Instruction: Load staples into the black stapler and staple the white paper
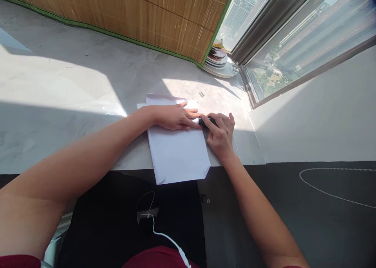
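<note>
A folded white paper (179, 154) lies on the counter, and its near end, with small folded corners, sticks out past the front edge. My left hand (173, 117) presses flat on the paper's upper part, fingers stretched to the right and apart. Beside those fingertips, my right hand (219, 134) grips a short black tool (202, 121) with a pale tip, its index finger laid along it. The tip points left, close to my left fingers at the paper's right edge. The fingers hide most of the tool, so its exact kind cannot be told.
The grey marbled counter (73, 80) has patches of sunlight. A bamboo blind (132, 13) with green edging stands along the back. Stacked plates (217, 62) sit in the corner by the window (273, 72). A white cable (167, 236) hangs before me; a beaded cord (323, 169) is at right.
</note>
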Demonstrator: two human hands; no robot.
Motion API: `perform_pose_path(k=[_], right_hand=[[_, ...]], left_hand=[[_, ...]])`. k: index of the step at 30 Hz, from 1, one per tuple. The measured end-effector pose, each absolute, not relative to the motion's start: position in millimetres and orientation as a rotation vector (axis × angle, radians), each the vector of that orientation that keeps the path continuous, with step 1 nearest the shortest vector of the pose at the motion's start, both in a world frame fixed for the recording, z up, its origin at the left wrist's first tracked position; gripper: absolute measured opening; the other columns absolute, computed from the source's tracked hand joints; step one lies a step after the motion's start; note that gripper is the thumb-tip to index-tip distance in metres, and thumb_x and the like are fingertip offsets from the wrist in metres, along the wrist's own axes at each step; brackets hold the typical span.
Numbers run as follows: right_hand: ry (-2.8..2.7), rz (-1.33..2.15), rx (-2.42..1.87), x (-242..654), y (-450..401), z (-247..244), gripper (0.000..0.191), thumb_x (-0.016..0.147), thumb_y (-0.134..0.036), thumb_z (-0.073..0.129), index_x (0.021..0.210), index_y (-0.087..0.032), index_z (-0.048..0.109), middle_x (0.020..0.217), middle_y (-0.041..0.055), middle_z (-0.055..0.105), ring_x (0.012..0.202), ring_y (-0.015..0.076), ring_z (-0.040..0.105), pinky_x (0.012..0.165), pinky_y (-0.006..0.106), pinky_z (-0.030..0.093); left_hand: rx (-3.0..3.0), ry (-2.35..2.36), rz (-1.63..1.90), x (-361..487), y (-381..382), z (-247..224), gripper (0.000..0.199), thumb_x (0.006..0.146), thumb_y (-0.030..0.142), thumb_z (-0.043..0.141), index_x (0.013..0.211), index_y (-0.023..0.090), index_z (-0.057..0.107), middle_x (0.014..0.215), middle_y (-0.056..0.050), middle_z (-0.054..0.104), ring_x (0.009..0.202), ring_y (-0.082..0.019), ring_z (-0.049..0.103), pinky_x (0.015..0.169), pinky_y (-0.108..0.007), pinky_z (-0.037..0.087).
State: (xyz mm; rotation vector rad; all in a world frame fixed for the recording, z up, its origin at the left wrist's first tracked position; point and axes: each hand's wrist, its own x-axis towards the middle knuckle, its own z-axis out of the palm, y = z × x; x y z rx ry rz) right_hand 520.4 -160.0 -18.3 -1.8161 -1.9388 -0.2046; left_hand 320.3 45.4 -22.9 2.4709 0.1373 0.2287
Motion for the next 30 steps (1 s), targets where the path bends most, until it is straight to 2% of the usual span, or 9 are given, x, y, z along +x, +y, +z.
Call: perform_pose_path(k=[10, 14, 16, 21, 25, 30], right_hand=[[-1.726, -0.239, -1.85, 525, -159, -22, 0.067, 0.1, -0.013, 0.049, 0.161, -0.04, 0.055, 0.137, 0.0095, 0.065, 0.128, 0.0338, 0.059, 0.129, 0.073, 0.026], [-1.612, -0.338, -1.877, 528, -158, -25, 0.063, 0.101, -0.012, 0.045, 0.158, -0.035, 0.057, 0.132, 0.0122, 0.065, 0.124, 0.0343, 0.059, 0.118, 0.066, 0.041], [-1.552, -0.365, -1.902, 528, -157, -26, 0.063, 0.101, -0.012, 0.047, 0.159, -0.034, 0.056, 0.131, 0.0141, 0.064, 0.124, 0.0359, 0.057, 0.113, 0.064, 0.045], [-1.527, -0.415, -2.075, 527, -156, -26, 0.067, 0.099, -0.008, 0.048, 0.161, -0.034, 0.05, 0.134, 0.0133, 0.06, 0.122, 0.0337, 0.055, 0.104, 0.058, 0.049], [-1.523, -0.436, -2.128, 524, -154, -25, 0.066, 0.099, -0.005, 0.044, 0.158, -0.032, 0.051, 0.132, 0.0121, 0.06, 0.12, 0.0315, 0.054, 0.104, 0.055, 0.048], [-1.522, -0.428, -2.157, 523, -151, -27, 0.074, 0.095, -0.003, 0.047, 0.162, -0.033, 0.047, 0.132, 0.0131, 0.057, 0.119, 0.0327, 0.052, 0.103, 0.054, 0.046]], left_hand=[[2.497, 0.186, 0.122, 318, 47, -22, 0.037, 0.096, 0.047, 0.077, 0.132, 0.04, 0.079, 0.157, -0.004, 0.069, 0.155, -0.039, 0.055, 0.13, -0.063, 0.036], [2.511, 0.103, 0.068, 317, 44, -14, 0.038, 0.098, 0.047, 0.075, 0.136, 0.04, 0.078, 0.162, -0.003, 0.065, 0.159, -0.038, 0.05, 0.133, -0.062, 0.033], [2.53, 0.072, 0.064, 317, 43, -10, 0.042, 0.1, 0.046, 0.072, 0.141, 0.039, 0.075, 0.164, -0.003, 0.063, 0.161, -0.037, 0.047, 0.135, -0.062, 0.029], [2.601, -0.194, 0.076, 316, 44, -9, 0.049, 0.11, 0.04, 0.056, 0.158, 0.031, 0.063, 0.173, -0.005, 0.053, 0.168, -0.033, 0.036, 0.139, -0.063, 0.014], [2.61, -0.223, 0.147, 314, 47, -13, 0.051, 0.112, 0.042, 0.054, 0.161, 0.033, 0.06, 0.173, -0.004, 0.053, 0.168, -0.031, 0.037, 0.14, -0.06, 0.014], [2.656, -0.202, 0.135, 313, 46, -13, 0.051, 0.111, 0.043, 0.055, 0.161, 0.036, 0.061, 0.176, -0.002, 0.05, 0.17, -0.031, 0.033, 0.141, -0.061, 0.014]])
